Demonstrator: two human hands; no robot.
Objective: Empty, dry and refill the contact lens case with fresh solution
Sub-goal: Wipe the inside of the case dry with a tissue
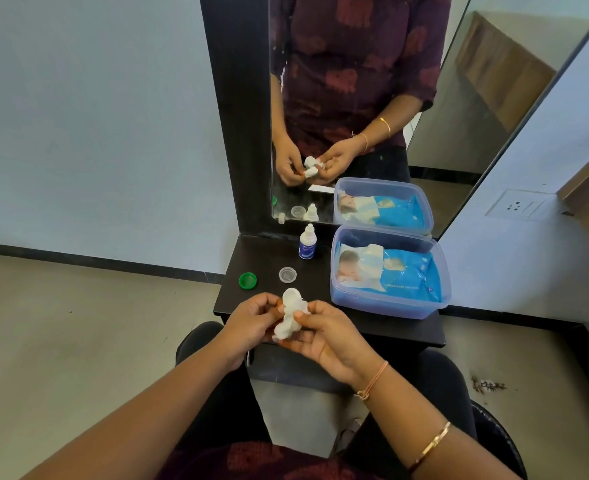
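**Both hands work a white tissue against the lens case above the table edge**

The person sits facing a black dressing table [272, 258], with both forearms reaching forward from the bottom of the view and meeting just over its near edge. The left hand [251, 320] comes in from the left, its wrist nearly straight. Its fingers are curled inward and pinch the side of the white lens case [292, 296], whose round upper well stands clear above the fingertips. The right hand [324, 337] comes in from the right with the palm turned partly up. Its fingers are curled underneath, and its thumb presses a crumpled white tissue [284, 330] against the lower part of the case. Where the case ends and the tissue begins cannot be told exactly, since both are white and bunched together. The two hands touch around this bundle.

A thin thread band [372, 379] circles the right wrist, and a gold bangle [431, 445] sits farther up that forearm.

On the table beyond the hands, a green cap [247, 280] lies to the left and a clear cap [288, 274] lies near it, both open side up. A small solution bottle [307, 242] stands upright behind them, near the mirror [355, 98]. To the right is a clear plastic tub [383, 304] holding a blue pack of wipes [407, 275].
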